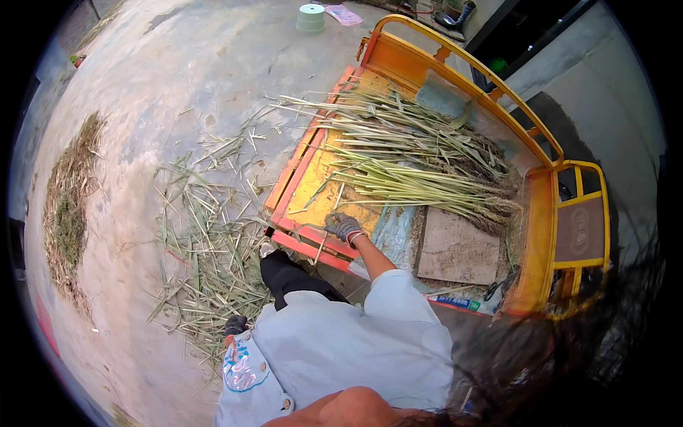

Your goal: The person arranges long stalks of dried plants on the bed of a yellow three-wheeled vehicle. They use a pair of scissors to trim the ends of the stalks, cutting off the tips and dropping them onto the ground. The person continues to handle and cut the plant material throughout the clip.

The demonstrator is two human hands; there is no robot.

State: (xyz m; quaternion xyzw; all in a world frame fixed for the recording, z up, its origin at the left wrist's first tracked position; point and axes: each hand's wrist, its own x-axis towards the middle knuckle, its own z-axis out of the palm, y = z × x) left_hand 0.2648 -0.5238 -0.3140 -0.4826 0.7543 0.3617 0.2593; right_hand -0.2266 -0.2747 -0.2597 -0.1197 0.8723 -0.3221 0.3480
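- Low in the frame, the gloved left hand (235, 324) hangs over scattered straw (206, 263); its grip cannot be told.
- At centre, the gloved right hand (346, 228) is curled shut on loose stalks.
- Beyond, upper centre, the light, stiff, brittle reed bundle (413, 160) lies across the orange cart bed (313, 181), best grasped mid-stem.

A bare concrete yard floor (163, 92), stained and cracked, lies in flat daylight. Dry stalks and leaves (206, 249) are strewn across it, and a mound of chaff (67, 213) sits well apart at the left. At the far end stand a pale green spool (311, 18), a pink packet (344, 14) and a dark doorway (526, 28) in a grey wall (605, 92).
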